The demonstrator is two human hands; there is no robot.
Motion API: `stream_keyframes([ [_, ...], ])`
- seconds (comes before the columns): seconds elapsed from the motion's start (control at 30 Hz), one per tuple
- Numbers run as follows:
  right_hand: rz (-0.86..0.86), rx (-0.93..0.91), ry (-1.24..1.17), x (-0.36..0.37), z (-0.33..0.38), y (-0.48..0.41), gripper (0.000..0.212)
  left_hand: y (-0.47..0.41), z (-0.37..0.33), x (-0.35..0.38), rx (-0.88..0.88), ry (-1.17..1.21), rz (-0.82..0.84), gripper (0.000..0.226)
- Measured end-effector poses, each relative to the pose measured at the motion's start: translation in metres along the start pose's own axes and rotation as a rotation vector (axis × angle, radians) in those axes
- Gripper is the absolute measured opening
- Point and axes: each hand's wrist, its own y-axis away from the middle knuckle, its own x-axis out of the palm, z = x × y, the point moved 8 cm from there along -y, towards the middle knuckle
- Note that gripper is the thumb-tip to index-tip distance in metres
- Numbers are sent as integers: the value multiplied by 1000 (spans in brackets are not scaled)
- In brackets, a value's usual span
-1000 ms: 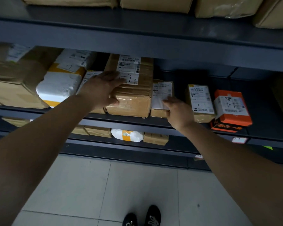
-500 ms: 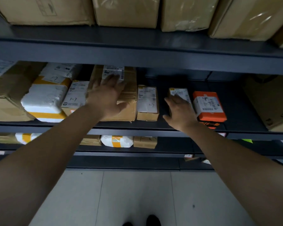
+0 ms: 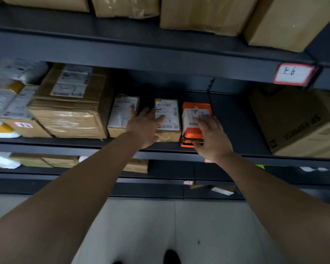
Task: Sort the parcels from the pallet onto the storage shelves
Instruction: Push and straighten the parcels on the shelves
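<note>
On the middle shelf (image 3: 236, 149) of a dark metal rack, both bare hands reach among parcels standing in a row. The left hand (image 3: 143, 128) is spread wide and flat, holding nothing. One fingertip lies on the white label of a small brown parcel (image 3: 120, 117), another on the yellow-topped label of the tan parcel (image 3: 168, 119) at its three o'clock. At three o'clock again, just beside that, sits an orange box (image 3: 195, 111). The right hand (image 3: 212, 138) lies on it with fingers spread over its white label and thumb at the lower front edge, laid on rather than clamped. Black print on the orange front is too blurred to read, and so are the pen strokes on each label. At nine o'clock of the row stands a large taped brown parcel (image 3: 69, 111) with its own label, then white-and-yellow padded bags (image 3: 0, 111). At three o'clock, well apart, a carton (image 3: 297, 122) shows "SF EXPRESS" upside down. Above it, at one o'clock, a red-bordered tag (image 3: 293, 74) carries handwriting, one character a 6. Brown cartons (image 3: 208, 14) fill the shelf at twelve o'clock.
</note>
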Motion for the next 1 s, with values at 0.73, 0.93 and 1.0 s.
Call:
stream_keyframes([
  [0.73,-161,-317,-32,2,29,-22,69,14,38,24,-190,44,-8,65],
  [0.93,-204,-296,-28,4,38,-20,68,21,39,29,-146,83,10,65],
  [1.0,-222,-297,-32,3,41,-18,66,23,39,31,-134,100,20,65],
])
